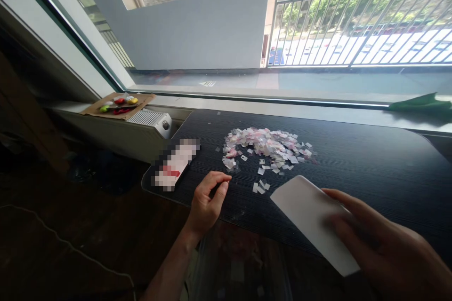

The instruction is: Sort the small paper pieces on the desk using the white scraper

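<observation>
You hold a white sheet (307,216) over the near side of a black desk (353,146), the fingers (349,201) of your right hand (384,240) closed on its edge (part of your grip is blurred). Your left hand (208,200) hovers by the desk's front edge, fingers curled almost to touching; whether they pinch anything, one cannot tell. Beyond your hands spreads a heap of small pale and pink-tinged pieces (263,143), with a few loose squares (261,189) lying nearer you, just beside the sheet.
</observation>
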The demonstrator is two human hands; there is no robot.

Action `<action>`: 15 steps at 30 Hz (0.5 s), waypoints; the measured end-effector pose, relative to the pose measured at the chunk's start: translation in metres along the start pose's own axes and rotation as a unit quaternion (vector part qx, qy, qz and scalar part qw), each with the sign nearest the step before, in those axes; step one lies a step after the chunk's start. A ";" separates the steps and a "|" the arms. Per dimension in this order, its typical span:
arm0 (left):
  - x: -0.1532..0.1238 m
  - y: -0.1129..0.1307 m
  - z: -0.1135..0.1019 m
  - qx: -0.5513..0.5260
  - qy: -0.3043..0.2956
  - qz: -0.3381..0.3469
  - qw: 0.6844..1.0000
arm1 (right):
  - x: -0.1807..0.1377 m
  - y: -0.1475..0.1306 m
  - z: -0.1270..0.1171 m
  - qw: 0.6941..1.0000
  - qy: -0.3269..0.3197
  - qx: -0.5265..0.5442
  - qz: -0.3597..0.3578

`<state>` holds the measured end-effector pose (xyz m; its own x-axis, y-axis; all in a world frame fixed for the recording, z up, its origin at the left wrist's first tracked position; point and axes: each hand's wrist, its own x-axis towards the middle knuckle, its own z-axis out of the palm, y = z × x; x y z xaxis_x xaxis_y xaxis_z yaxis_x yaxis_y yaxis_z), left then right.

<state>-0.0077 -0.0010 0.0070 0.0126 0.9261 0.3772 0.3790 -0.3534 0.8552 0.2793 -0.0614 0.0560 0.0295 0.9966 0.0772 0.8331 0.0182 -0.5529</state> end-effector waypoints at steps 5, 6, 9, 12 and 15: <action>-0.001 -0.001 0.000 0.035 -0.010 0.025 0.999 | 0.000 0.004 -0.001 0.999 0.028 -0.030 0.005; -0.001 -0.001 0.000 0.039 -0.010 0.028 0.999 | -0.001 0.004 -0.002 0.999 0.032 -0.037 0.011; -0.001 -0.001 -0.001 0.050 -0.012 0.037 0.998 | -0.004 0.002 -0.009 0.997 0.051 -0.051 0.039; -0.001 -0.002 -0.001 0.058 -0.016 0.043 0.997 | -0.005 0.001 -0.016 0.996 0.056 -0.055 0.051; -0.002 -0.003 -0.002 0.066 -0.019 0.041 0.997 | -0.006 0.008 -0.023 0.997 0.034 -0.046 0.051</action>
<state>-0.0109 -0.0019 0.0047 0.0822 0.8998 0.4284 0.4931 -0.4103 0.7672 0.2981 -0.0693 0.0704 0.1505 0.9852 0.0819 0.8709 -0.0929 -0.4825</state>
